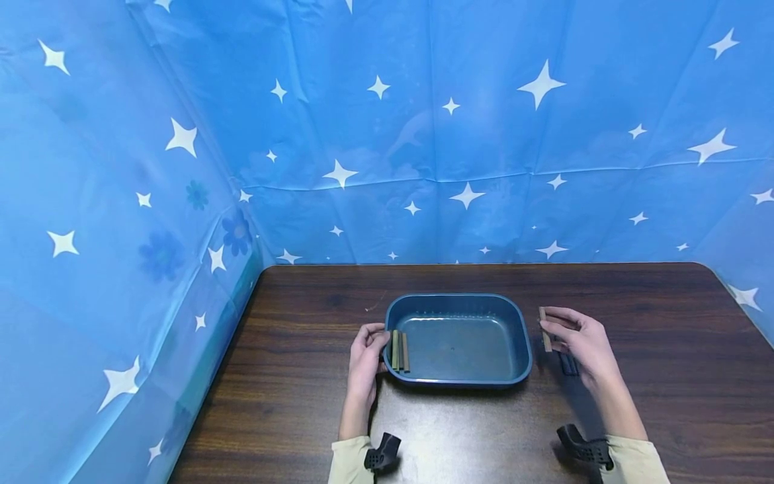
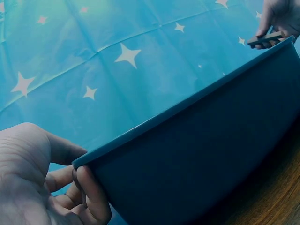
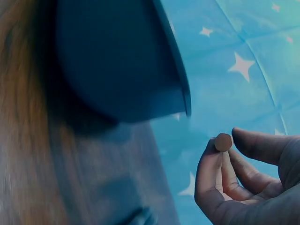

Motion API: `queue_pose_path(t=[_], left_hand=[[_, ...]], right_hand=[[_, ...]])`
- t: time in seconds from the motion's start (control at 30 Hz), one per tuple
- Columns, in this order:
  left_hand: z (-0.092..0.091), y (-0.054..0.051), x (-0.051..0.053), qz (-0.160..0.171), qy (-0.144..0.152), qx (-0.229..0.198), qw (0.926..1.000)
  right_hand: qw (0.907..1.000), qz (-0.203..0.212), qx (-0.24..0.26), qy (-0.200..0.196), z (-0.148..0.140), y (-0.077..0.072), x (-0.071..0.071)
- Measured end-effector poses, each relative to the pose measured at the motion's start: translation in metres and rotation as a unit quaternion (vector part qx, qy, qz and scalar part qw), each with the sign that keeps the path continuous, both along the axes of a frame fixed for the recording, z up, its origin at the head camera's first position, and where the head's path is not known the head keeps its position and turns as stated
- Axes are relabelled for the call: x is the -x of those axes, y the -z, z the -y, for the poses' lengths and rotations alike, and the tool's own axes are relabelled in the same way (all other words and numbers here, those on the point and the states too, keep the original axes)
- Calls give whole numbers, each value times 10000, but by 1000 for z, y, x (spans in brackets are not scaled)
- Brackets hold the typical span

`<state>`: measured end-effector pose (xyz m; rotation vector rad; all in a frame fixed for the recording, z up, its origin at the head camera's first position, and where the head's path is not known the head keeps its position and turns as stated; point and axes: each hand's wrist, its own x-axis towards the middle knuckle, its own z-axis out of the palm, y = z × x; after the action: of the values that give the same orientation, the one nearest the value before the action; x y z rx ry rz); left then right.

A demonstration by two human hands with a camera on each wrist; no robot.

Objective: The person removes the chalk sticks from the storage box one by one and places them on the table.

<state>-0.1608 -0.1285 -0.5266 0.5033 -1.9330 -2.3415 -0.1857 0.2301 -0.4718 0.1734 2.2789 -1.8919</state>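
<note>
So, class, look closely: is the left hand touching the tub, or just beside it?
Touching. The left wrist view shows the left hand pinching the tub by its rim, between thumb and fingers.

The blue tub [image 1: 453,351] seems made of smooth plastic, and its floor is rather glossy. The sticks [image 1: 406,353] have a matt surface, perhaps of wood. The table [image 1: 290,376] shows dark wood grain with a soft shine. The curtain [image 1: 484,141] looks thin, smooth and creased, cloth or plastic. The sleeves [image 1: 631,462] are matt cloth.
</note>
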Motion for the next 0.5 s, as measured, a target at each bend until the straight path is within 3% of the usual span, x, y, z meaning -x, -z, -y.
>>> queue_pose_path(t=[0.5], left_hand=[[-1, 2, 2, 23, -50, -8, 10000]], right_hand=[[9971, 129, -659, 354, -43, 22, -7]])
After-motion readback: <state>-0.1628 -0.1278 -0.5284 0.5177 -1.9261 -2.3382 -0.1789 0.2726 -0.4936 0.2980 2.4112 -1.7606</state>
